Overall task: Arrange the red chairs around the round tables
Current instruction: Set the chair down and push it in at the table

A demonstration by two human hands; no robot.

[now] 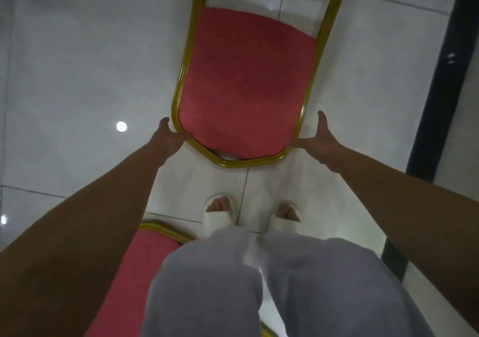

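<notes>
Looking straight down over grey trousers [207,284] and 2 white slippers [220,213] on a pale tiled floor [77,77]. Directly ahead, a red chair [246,82] with a gold metal frame [181,77], its padded back nearest the feet, probably seen from behind and gripped at the top so it can be steered or lifted toward a place. No round counter anywhere in view, so likely mid-carry or mid-positioning. Left hand [169,139] at the left corner of the top rail, fingers touching and seemingly curled onto the frame, thumb raised clear. Right hand [320,139] at the right corner, fingers reaching under the rail, thumb lifted and spread; grip loose, not fully wrapped. Behind the left leg, a 2nd red chair [134,272] just beside the body, waiting its turn by the look of it. Dark vertical post [440,77] off to the right.
</notes>
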